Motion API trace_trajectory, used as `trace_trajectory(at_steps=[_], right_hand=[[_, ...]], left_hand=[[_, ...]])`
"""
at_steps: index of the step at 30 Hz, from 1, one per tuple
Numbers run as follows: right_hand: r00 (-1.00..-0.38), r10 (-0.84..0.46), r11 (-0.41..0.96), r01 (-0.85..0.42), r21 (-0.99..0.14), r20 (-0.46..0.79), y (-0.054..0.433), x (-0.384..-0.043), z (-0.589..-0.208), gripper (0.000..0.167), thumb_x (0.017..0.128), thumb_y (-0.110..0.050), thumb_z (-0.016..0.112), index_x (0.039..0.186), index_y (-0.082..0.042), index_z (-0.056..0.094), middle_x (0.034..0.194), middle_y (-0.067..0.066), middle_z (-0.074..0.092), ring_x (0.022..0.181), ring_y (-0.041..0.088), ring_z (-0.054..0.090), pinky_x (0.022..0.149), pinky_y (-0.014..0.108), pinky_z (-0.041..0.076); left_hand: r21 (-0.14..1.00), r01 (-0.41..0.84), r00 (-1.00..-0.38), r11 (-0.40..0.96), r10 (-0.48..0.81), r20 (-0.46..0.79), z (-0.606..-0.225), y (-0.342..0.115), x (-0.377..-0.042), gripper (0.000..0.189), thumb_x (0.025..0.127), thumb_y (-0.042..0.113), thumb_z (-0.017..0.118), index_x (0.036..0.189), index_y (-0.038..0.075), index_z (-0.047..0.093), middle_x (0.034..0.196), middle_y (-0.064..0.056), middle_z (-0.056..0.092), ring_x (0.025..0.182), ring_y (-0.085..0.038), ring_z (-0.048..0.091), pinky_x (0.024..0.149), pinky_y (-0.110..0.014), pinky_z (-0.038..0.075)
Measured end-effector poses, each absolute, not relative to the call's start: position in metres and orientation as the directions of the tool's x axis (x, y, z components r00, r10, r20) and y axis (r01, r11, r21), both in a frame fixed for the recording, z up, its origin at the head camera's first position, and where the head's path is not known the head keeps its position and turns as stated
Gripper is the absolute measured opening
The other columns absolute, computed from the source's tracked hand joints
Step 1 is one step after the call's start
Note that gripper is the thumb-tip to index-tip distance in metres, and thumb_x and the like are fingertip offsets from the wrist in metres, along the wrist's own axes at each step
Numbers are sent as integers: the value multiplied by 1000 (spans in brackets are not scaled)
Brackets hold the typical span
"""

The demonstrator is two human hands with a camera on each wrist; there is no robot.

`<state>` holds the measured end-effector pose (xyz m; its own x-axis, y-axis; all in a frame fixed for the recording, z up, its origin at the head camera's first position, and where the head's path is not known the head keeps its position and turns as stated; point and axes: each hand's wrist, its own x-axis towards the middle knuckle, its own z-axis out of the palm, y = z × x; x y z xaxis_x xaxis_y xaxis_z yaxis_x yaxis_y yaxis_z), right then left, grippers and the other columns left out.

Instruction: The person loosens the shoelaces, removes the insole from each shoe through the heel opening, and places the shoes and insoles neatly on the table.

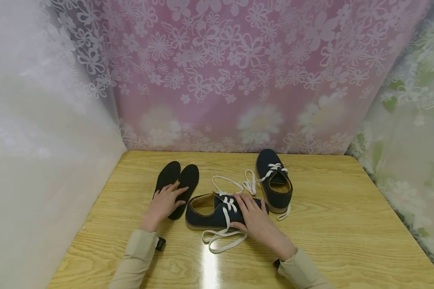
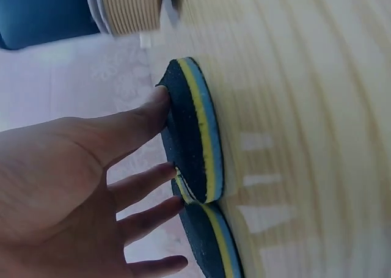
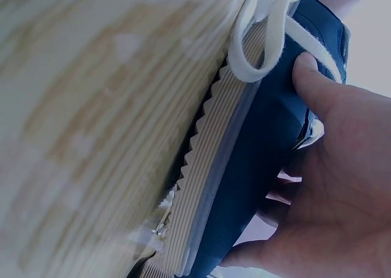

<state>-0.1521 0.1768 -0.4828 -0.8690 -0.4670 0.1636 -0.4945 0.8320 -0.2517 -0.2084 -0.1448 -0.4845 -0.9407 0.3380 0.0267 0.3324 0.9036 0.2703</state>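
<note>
Two black insoles [image 1: 190,177] lie side by side on the table, and my left hand [image 1: 163,204] rests over them with its fingers spread. The left wrist view shows yellow and blue layers along the edge of the near insole [image 2: 198,131], with the thumb touching its top. A dark navy shoe [image 1: 202,220] with white laces lies sideways in front of me, its opening to the left. My right hand [image 1: 256,220] grips this shoe over its toe end, thumb on the near side and fingers across the top. Part of the toe is hidden beneath that hand.
A second navy shoe [image 1: 265,160] stands behind the right hand, toe pointing away. Loose white laces [image 1: 220,248] spread over the wooden table [image 1: 332,224] on both sides of the nearer shoe. A pink floral curtain [image 1: 209,80] hangs along the table's back edge.
</note>
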Motion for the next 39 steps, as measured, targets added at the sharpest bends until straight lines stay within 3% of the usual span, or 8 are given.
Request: trace_trajectory(at_steps=[11,20,25,29,34,36,39], right_hand=[[-864,-467,830,-502,-243,190,176,-152,-485,83,93,-45,69,157,-4,35,152,20,42,142,40,40,103,79,29],[-866,-472,829,-500,-252,166,176,-152,-485,83,95,-46,67,157,-3,34,154,20,41,143,39,39,104,79,28],[-855,-484,819,-517,-250,184,180,-154,-479,86,92,-46,71,158,-6,34,152,20,43,139,42,44,103,75,34],[-769,-532,741,-625,-245,355,181,-154,-468,78,91,-37,76,155,-9,42,144,15,52,129,38,54,101,61,46],[-522,-642,503,-839,-205,562,167,-145,-458,49,85,-18,83,132,-11,67,118,2,68,106,18,66,88,34,55],[-454,-706,428,-885,-184,544,161,-139,-461,42,83,-15,85,123,-12,72,111,-1,70,99,13,67,85,28,55],[-441,-791,400,-897,-186,424,156,-132,-467,43,82,-16,86,123,-12,72,112,-2,70,99,12,67,84,26,55]], left_hand=[[279,288,-955,916,297,11,-481,-141,-215,52,97,28,69,145,14,58,153,-23,44,139,-49,39,108,-72,30],[247,306,-952,920,289,102,-485,-125,-217,49,95,33,72,139,13,63,142,-25,52,132,-47,46,105,-68,37],[348,370,-928,861,330,173,-480,-115,-222,42,99,30,67,135,9,65,140,-22,55,130,-44,50,106,-63,39],[461,453,-892,763,387,235,-472,-105,-225,36,105,28,58,132,6,67,138,-19,59,129,-39,53,109,-54,41],[571,502,-860,650,448,246,-457,-89,-224,35,108,29,51,133,10,66,139,-10,60,129,-31,55,109,-49,43],[621,512,-842,593,488,228,-456,-83,-224,36,109,31,48,135,13,66,141,-8,60,132,-29,54,110,-49,43],[685,514,-802,517,573,170,-460,-76,-226,39,110,35,45,138,16,65,144,-4,59,134,-24,54,110,-48,43]])
